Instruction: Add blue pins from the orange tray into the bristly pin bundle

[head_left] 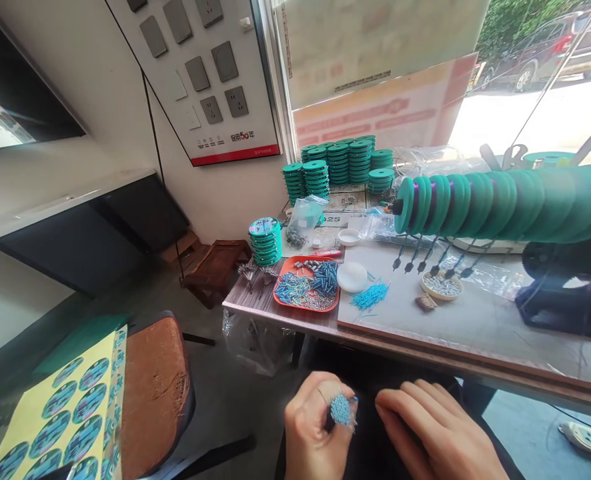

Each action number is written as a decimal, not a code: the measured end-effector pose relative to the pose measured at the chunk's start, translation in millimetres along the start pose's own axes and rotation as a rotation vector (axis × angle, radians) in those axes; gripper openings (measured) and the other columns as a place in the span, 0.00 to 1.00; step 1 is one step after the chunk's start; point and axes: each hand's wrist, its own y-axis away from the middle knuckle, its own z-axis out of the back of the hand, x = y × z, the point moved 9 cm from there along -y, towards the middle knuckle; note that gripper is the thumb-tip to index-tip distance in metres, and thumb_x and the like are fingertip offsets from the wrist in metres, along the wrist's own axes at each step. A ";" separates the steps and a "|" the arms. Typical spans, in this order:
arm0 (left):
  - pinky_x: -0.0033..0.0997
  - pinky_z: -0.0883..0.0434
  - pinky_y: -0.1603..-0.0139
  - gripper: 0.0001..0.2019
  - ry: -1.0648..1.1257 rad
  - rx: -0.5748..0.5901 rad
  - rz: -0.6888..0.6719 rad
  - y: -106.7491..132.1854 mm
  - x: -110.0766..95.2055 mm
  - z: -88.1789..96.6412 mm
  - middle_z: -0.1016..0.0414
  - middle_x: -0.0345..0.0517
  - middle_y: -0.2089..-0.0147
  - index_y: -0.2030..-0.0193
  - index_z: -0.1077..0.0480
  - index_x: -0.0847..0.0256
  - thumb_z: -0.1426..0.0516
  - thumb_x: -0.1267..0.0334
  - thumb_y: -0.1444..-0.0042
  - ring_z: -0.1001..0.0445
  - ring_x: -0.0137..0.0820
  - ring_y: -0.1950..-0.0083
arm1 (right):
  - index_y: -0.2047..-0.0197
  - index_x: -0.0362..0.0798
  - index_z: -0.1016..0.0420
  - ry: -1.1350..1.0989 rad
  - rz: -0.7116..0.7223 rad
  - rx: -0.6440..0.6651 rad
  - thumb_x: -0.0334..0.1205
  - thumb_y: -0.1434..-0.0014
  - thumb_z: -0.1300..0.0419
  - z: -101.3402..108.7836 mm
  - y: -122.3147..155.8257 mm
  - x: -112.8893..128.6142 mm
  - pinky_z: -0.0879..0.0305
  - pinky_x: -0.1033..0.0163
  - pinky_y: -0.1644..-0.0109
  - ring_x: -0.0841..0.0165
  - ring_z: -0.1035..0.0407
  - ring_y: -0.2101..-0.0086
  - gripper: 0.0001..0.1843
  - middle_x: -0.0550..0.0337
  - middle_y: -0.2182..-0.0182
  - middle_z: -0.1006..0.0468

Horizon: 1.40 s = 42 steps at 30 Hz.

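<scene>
My left hand (315, 430) is closed around a tight bundle of small blue-tipped pieces (342, 409), held upright below the table edge, over my lap. My right hand (433, 430) lies just to the right of it, fingers together and curled toward the bundle; I cannot make out anything in it. On the table above, an orange tray (281, 297) holds several loose blue and silver pieces of the same kind, and a small heap of blue pieces (370, 295) lies beside a white lid (351, 276).
A row of green spools (495, 200) sits on a rod over a black machine (565, 287) at the right. Stacks of green spools (338, 163) stand at the back, another stack (265, 241) nearer. A chair with a brown seat (153, 390) and a yellow sticker sheet (60, 420) are at the left.
</scene>
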 end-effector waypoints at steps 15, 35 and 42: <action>0.19 0.37 0.71 0.10 0.105 -0.082 0.045 -1.9 -5.9 -1.9 0.33 0.37 0.71 0.68 0.32 0.58 0.45 0.78 0.53 0.33 0.22 0.71 | 0.68 0.47 0.45 0.032 0.073 0.123 0.29 0.39 0.59 -4.5 -12.2 11.8 0.47 0.67 0.75 0.71 0.41 0.79 0.08 0.63 0.78 0.37; 0.24 0.36 0.69 0.09 0.394 0.192 0.431 1.3 26.1 -17.2 0.32 0.48 0.69 0.67 0.30 0.67 0.41 0.62 0.51 0.33 0.29 0.68 | 0.62 0.49 0.40 -0.250 -0.116 0.221 0.34 0.37 0.52 -15.6 7.3 -15.7 0.37 0.74 0.69 0.77 0.35 0.72 0.02 0.65 0.72 0.32; 0.23 0.42 0.71 0.13 0.378 0.165 0.386 -0.5 17.5 -14.6 0.40 0.43 0.75 0.75 0.37 0.66 0.46 0.58 0.45 0.40 0.25 0.72 | 0.63 0.48 0.42 -0.209 -0.043 0.170 0.34 0.36 0.55 -7.1 -3.0 -8.2 0.37 0.74 0.72 0.77 0.35 0.74 0.04 0.64 0.74 0.33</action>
